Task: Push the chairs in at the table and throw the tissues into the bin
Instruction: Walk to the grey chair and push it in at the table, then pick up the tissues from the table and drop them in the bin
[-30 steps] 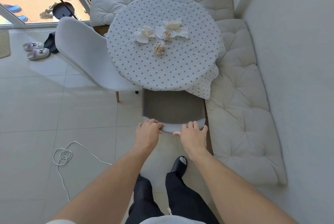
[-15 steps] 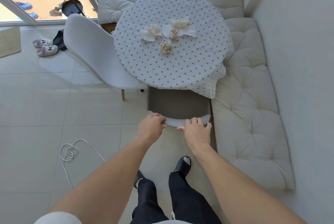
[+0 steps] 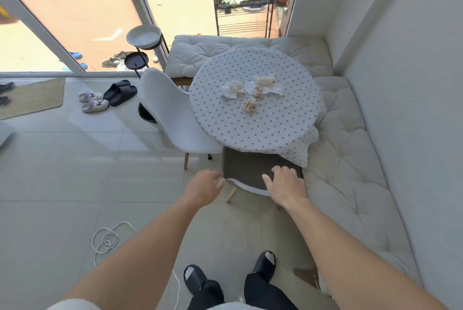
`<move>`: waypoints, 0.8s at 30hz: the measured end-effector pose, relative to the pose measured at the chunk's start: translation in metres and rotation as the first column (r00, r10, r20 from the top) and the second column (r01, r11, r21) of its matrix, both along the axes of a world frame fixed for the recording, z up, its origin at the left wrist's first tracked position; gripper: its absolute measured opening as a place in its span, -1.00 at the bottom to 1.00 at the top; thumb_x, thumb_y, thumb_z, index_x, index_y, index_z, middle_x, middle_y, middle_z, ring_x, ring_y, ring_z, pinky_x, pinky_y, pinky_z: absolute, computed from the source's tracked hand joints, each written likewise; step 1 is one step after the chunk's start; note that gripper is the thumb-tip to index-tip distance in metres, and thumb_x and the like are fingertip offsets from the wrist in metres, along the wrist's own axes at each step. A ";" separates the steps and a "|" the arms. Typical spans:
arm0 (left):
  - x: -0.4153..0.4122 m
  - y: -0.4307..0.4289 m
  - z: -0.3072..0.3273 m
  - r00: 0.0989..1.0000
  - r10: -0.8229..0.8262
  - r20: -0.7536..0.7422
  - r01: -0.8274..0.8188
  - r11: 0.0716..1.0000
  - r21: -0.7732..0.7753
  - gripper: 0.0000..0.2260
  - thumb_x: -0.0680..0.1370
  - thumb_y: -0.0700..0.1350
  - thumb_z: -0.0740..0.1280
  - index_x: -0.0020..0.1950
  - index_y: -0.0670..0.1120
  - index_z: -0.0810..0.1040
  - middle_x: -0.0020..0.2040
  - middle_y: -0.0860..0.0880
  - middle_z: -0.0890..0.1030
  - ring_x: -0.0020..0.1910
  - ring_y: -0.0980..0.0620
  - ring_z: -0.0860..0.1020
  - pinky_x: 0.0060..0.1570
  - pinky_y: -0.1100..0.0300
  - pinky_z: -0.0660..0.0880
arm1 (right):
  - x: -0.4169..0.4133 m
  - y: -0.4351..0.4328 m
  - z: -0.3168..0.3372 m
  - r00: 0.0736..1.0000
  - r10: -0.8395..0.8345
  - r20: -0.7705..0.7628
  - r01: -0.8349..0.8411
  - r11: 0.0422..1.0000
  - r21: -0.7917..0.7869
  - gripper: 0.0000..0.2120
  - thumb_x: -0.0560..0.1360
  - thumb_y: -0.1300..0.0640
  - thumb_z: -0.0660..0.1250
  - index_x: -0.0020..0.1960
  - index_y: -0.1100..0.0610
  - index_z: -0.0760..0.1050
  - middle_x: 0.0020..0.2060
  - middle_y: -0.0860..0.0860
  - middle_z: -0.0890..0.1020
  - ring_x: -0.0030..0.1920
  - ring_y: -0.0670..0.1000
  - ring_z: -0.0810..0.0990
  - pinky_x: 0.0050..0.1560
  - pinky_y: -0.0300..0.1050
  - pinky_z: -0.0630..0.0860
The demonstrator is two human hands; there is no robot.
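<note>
centrally, round table [image 3: 275,132] under a dotted cloth, its near edge overhanging the grey chair [image 3: 250,169], whose seat is tucked partly beneath; one cloth corner hangs down at the near right. grey chair: white rim along its back edge, one wooden leg visible below on the left. left hand [image 3: 203,188]: at the chair's left back corner, fingers loosely curled and slightly parted, tips just beside the rim, contact not certain. right hand [image 3: 285,185]: lying on the right part of the chair's back edge, fingers spread flat, gripping nothing. white chair [image 3: 172,119]: at the table's left side, angled, its seat edge meeting the table's rim, backrest turned out into the room. tissues [image 3: 250,91]: four crumpled pieces grouped near the table's centre, well inside every edge; one lies nearer the viewer, apart from the rest. bin [image 3: 146,114]: dark, on the floor behind the white chair, mostly hidden by its backrest. cushioned bench [image 3: 350,172]: runs along the wall on the right and behind the table, close against the grey chair's right side. floor [image 3: 62,172]: pale tile, open and wide to the left of both chairs; a white cord [image 3: 107,242] lies coiled near the left arm, slippers [image 3: 95,101] lie further off by the glass door.
</note>
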State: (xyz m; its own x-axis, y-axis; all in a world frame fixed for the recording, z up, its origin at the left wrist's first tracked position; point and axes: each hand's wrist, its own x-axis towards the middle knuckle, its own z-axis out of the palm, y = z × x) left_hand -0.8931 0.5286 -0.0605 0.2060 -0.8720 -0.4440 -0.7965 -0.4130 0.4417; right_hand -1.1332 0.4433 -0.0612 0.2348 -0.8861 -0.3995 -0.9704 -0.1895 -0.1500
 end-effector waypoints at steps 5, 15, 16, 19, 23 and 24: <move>0.068 0.022 0.046 0.996 0.089 0.003 -0.088 0.993 -0.072 -0.63 0.67 0.09 0.23 0.41 0.01 0.61 0.37 0.05 0.63 0.36 0.00 0.57 0.37 0.02 0.49 | 0.053 0.010 0.046 0.997 0.027 0.077 -0.021 0.997 -0.078 -0.50 0.67 -0.23 0.13 0.42 0.10 0.46 0.30 0.07 0.58 0.35 0.13 0.51 0.26 0.18 0.53; 0.211 0.081 0.108 0.968 0.250 0.010 -0.240 0.939 -0.246 -0.67 0.65 0.06 0.27 0.34 0.00 0.65 0.28 0.04 0.69 0.29 0.03 0.61 0.30 0.09 0.52 | 0.167 0.024 0.102 0.988 0.120 0.100 -0.101 0.978 -0.182 -0.58 0.66 -0.16 0.19 0.38 0.08 0.45 0.25 0.07 0.58 0.28 0.12 0.52 0.23 0.15 0.52; 0.223 0.087 0.111 0.964 0.265 0.010 -0.254 0.932 -0.258 -0.67 0.65 0.07 0.27 0.34 0.00 0.65 0.28 0.04 0.69 0.29 0.03 0.61 0.30 0.08 0.52 | 0.178 0.025 0.105 0.987 0.125 0.101 -0.104 0.977 -0.188 -0.56 0.66 -0.16 0.20 0.40 0.08 0.44 0.27 0.08 0.57 0.30 0.13 0.51 0.25 0.16 0.51; 0.257 0.103 0.119 0.955 0.296 0.027 -0.277 0.918 -0.285 -0.65 0.64 0.07 0.28 0.34 -0.01 0.66 0.27 0.03 0.69 0.30 0.02 0.61 0.33 0.05 0.52 | 0.209 0.029 0.109 0.984 0.143 0.108 -0.119 0.972 -0.201 -0.55 0.66 -0.14 0.20 0.43 0.08 0.43 0.31 0.09 0.57 0.32 0.14 0.51 0.28 0.18 0.52; 0.292 0.116 0.126 0.950 0.310 0.029 -0.287 0.908 -0.305 -0.67 0.64 0.08 0.29 0.32 0.00 0.66 0.23 0.05 0.71 0.26 0.04 0.62 0.30 0.08 0.53 | 0.247 0.031 0.113 0.983 0.151 0.104 -0.129 0.973 -0.193 -0.55 0.66 -0.16 0.18 0.43 0.08 0.42 0.32 0.09 0.55 0.35 0.14 0.49 0.30 0.18 0.49; 0.301 0.116 0.127 0.948 0.317 0.028 -0.294 0.906 -0.306 -0.66 0.63 0.08 0.28 0.32 0.01 0.66 0.23 0.06 0.71 0.26 0.04 0.62 0.29 0.08 0.54 | 0.256 0.029 0.114 0.983 0.152 0.107 -0.129 0.973 -0.194 -0.55 0.66 -0.16 0.18 0.43 0.08 0.42 0.32 0.09 0.55 0.35 0.14 0.49 0.30 0.18 0.49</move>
